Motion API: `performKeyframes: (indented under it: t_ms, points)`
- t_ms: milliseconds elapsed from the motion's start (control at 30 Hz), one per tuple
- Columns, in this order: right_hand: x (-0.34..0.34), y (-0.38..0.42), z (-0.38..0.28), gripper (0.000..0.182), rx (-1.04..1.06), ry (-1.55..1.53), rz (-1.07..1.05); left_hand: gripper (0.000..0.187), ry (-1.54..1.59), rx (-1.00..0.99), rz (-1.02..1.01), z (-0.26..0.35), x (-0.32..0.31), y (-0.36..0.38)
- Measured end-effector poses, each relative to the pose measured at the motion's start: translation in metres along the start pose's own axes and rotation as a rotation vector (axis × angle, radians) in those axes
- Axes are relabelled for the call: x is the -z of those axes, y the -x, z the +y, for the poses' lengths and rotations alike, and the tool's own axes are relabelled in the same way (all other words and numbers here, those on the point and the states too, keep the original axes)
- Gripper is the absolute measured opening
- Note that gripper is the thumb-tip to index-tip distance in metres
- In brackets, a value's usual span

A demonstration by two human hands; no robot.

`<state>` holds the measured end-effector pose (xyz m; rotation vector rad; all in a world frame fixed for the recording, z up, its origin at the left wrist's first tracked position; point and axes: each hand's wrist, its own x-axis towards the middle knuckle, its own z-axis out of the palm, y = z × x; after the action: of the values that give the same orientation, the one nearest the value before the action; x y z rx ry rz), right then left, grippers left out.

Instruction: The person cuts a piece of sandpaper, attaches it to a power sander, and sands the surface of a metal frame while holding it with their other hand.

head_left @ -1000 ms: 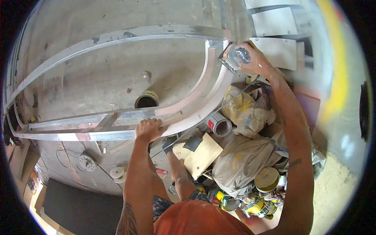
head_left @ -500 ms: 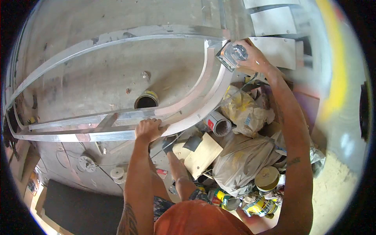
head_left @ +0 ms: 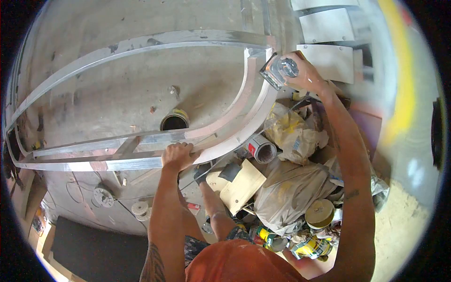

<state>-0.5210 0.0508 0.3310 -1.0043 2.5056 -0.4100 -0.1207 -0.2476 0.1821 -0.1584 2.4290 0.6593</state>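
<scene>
A long curved metal frame (head_left: 136, 164) with pale, filler-like patches spans the view, bending upward at its right end. My left hand (head_left: 177, 155) is closed over its near rail, just left of the bend. In my right hand (head_left: 304, 74) is a power sander (head_left: 284, 68), gripped by its rounded dark top. The sander's flat pad is tilted against the outer face of the white curved rail (head_left: 266, 96), near the frame's upper right corner. Whether the whole pad touches the rail cannot be seen.
An open can (head_left: 174, 120) lies behind the near rails. Right of my legs are a tipped paint can (head_left: 262, 148), stuffed plastic bags (head_left: 293, 192), a wooden board (head_left: 243, 186) and several cans. A cord reel (head_left: 104, 196) sits lower left. White panels (head_left: 325, 63) lie upper right.
My right hand and the sander have shifted slightly down along the curved rail, and the sander's angle has changed a little. My left hand stays on the near rail.
</scene>
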Motion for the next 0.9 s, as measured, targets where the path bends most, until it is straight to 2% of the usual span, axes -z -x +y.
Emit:
performKeyframes:
  t_ms: [167,233,333,467,533,600,667,700,767,900]
  points:
    - [-0.006,-0.009,0.033,0.063,0.009,0.096,0.147,0.054,-0.010,-0.016,0.053,-0.001,-0.010,0.001]
    - [-0.003,-0.019,0.043,0.066,-0.146,0.006,0.192,0.054,-0.014,-0.004,0.066,0.000,-0.007,0.003]
    - [-0.007,-0.023,0.041,0.069,-0.208,0.037,0.253,0.052,0.006,-0.003,0.074,0.001,-0.003,0.003]
    - [-0.020,0.001,0.033,0.072,-0.081,0.099,0.247,0.053,-0.008,0.001,0.015,0.001,-0.004,0.001]
    - [-0.020,0.012,0.023,0.072,-0.143,0.098,0.175,0.053,-0.023,0.011,0.002,0.001,-0.003,-0.001]
    - [-0.016,0.003,0.024,0.073,-0.130,0.110,0.175,0.055,-0.023,-0.001,-0.018,0.002,0.001,0.001]
    - [-0.008,-0.008,0.025,0.071,-0.249,0.093,0.186,0.056,-0.003,0.011,-0.034,0.005,0.006,0.005]
    - [-0.006,-0.013,0.025,0.071,-0.244,0.092,0.189,0.056,0.013,0.024,-0.044,0.006,0.008,0.004]
    - [-0.002,-0.017,0.024,0.071,-0.147,0.019,0.154,0.057,0.003,0.024,-0.039,0.002,0.001,0.001]
    - [-0.004,0.010,0.016,0.070,-0.054,0.080,0.056,0.057,-0.022,0.036,-0.092,-0.001,-0.005,-0.002]
